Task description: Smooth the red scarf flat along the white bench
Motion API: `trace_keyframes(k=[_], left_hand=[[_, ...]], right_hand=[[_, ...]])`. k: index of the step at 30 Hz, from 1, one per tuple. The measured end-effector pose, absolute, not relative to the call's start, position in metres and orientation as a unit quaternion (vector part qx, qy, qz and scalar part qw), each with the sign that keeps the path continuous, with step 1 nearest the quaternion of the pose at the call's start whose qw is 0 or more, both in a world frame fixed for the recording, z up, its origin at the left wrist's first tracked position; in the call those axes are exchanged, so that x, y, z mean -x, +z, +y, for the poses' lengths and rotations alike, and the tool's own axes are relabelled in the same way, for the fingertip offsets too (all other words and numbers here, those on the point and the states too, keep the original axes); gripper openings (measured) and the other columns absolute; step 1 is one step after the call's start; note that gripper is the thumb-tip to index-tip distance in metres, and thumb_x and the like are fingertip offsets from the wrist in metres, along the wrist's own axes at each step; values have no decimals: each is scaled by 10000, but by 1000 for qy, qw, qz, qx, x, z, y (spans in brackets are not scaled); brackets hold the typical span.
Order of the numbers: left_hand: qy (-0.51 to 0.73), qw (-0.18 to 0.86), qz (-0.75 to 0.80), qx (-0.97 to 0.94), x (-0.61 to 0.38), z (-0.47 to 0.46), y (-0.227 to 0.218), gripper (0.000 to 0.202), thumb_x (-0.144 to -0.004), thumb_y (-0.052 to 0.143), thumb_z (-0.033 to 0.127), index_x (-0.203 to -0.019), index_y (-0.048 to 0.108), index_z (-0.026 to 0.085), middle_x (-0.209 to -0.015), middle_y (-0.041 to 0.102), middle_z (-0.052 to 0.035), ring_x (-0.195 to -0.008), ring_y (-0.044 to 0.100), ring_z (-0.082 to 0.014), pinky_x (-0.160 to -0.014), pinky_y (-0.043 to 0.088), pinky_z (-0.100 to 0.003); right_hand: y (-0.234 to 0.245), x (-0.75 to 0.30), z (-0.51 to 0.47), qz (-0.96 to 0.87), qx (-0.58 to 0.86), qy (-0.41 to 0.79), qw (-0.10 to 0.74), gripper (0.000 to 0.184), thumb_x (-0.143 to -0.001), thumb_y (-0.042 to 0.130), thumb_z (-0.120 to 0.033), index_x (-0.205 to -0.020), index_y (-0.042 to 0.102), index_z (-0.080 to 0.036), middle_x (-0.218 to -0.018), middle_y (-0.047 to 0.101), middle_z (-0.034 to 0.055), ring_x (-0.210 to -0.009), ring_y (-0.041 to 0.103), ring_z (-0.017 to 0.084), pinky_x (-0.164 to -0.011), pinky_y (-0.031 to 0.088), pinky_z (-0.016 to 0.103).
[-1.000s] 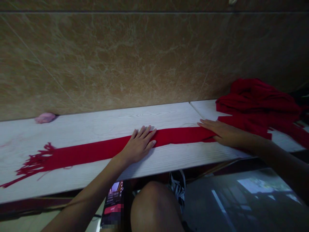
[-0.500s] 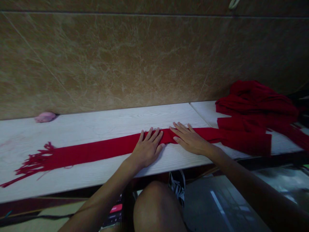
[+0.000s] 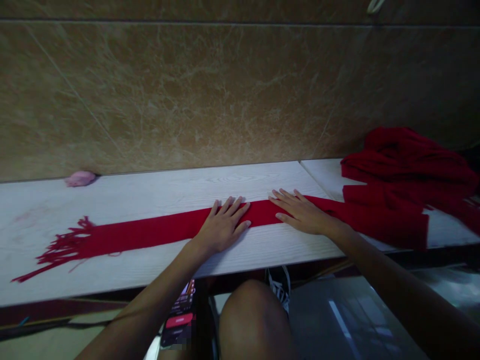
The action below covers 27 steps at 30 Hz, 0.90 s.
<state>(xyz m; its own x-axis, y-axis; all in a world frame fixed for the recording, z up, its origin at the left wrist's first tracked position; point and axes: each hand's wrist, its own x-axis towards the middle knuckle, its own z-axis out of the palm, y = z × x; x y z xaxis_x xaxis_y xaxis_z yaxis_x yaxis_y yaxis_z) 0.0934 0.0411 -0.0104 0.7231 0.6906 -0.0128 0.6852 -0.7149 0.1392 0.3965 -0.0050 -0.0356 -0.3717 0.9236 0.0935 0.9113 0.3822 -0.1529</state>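
A long red scarf lies stretched along a white wooden board, its fringe at the left end. My left hand rests flat on the scarf near the middle, fingers spread. My right hand lies flat on the scarf just to the right of it, fingers stretched out towards the left hand. To the right the scarf runs into a bunched red heap.
A small pink lump sits at the back left against the brown marble wall. My knee and a phone with a lit screen show below the board's front edge. A seam divides the board on the right.
My right hand has slid left along the scarf from near the red heap to just beside my left hand. The left hand has stayed flat on the scarf.
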Motion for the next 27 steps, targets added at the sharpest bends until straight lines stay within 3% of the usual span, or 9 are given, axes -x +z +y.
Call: trace_keyframes(k=[7, 12, 14, 18, 22, 25, 27], left_hand=[[31, 51, 428, -902, -49, 15, 13, 612, -1116, 247, 549, -1676, 304, 309, -1763, 229, -43, -1648, 116, -319, -1309, 131, -644], [6, -8, 636, -772, 73, 21, 4, 590, -1103, 271, 442, -1659, 361, 265, -1764, 209, -105, -1619, 126, -457, -1203, 232, -788], [-41, -33, 640, -767, 118, 29, -2, 549, -1085, 297, 366, -1600, 474, 298, -1747, 280, -89, -1607, 154, -486, -1154, 253, -837], [-94, -75, 600, -791, 181, 44, -11, 561, -1042, 314, 239, -1542, 552, 328, -1746, 291, -60, -1620, 177, -431, -1176, 264, -801], [-57, -97, 587, -802, 232, 54, -20, 538, -1030, 319, 251, -1478, 610, 314, -1690, 407, -108, -1593, 283, -423, -1146, 328, -791], [-13, -115, 530, -840, 275, 58, -27, 575, -1009, 260, 168, -1389, 665, 319, -1669, 452, -58, -1606, 268, -385, -1194, 281, -764], [13, -125, 515, -848, 301, 59, -29, 525, -1011, 290, 193, -1327, 679, 350, -1631, 509, -24, -1592, 311, -380, -1189, 301, -755]], right_hand=[[-41, -400, -2, -823, 560, 52, 82, 698, -1077, 284, -607, -1665, 359, -240, -1735, 267, 113, -1603, 188, 347, -1269, 138, 691], [-38, -400, -4, -812, 575, 64, 74, 700, -1061, 302, -619, -1666, 361, -273, -1740, 271, 84, -1605, 177, 342, -1279, 126, 669], [-37, -398, -5, -811, 577, 68, 68, 710, -1059, 299, -627, -1663, 370, -260, -1741, 268, 91, -1606, 175, 342, -1282, 125, 660], [-38, -386, -12, -820, 564, 66, 74, 696, -1067, 308, -629, -1662, 372, -274, -1736, 281, 90, -1602, 191, 346, -1280, 144, 663], [-39, -355, -23, -838, 535, 56, 89, 668, -1089, 309, -607, -1661, 373, -267, -1732, 276, 105, -1595, 224, 353, -1271, 180, 679], [-36, -326, -30, -848, 516, 45, 107, 647, -1094, 344, -598, -1651, 394, -272, -1724, 293, 111, -1592, 245, 346, -1272, 191, 668], [-32, -307, -31, -849, 514, 42, 115, 648, -1091, 364, -599, -1649, 400, -269, -1718, 304, 115, -1590, 254, 346, -1271, 194, 670]])
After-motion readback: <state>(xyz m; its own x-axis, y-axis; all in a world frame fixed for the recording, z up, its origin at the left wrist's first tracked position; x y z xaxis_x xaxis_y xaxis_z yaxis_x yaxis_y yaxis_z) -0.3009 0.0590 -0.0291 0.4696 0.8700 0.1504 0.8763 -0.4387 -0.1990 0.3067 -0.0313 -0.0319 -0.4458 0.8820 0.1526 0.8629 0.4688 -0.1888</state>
